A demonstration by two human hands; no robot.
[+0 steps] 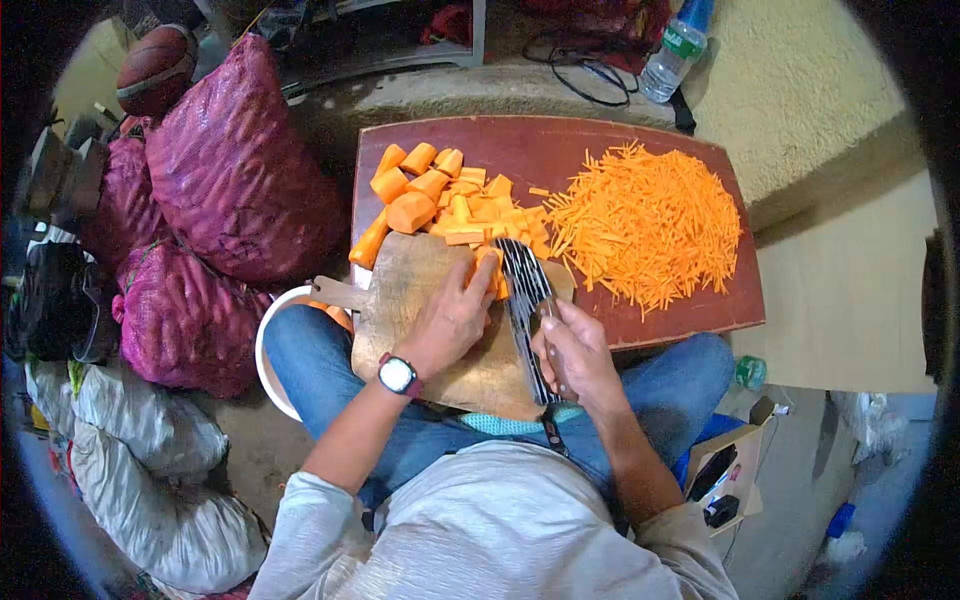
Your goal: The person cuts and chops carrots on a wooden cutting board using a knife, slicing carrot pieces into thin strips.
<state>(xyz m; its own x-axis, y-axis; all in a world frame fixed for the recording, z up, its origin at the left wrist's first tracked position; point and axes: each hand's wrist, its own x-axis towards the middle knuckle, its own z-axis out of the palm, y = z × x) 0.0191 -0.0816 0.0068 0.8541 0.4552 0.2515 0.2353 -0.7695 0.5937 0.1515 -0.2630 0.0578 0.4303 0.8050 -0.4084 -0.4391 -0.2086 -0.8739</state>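
Observation:
My left hand [455, 318], with a watch on its wrist, presses an orange carrot piece [491, 270] on the wooden cutting board [400, 300]. Its fingers are bent over the piece, close beside the blade. In my right hand [577, 350] is the handle of a wide cleaver [527, 300] with a dark, streaked blade, which stands at the board's right part. Beyond the board, thick carrot chunks [410, 212] and flat slices [490, 209] lie on the red tabletop [530, 140]. To their right is a large heap of thin carrot strips [650, 225].
Red net sacks [240, 160] and a ball [157, 70] are at the left, above white sacks [160, 490]. A white bucket [268, 370] stands by my left knee. A water bottle [676, 55] and black cable [590, 70] lie beyond the table.

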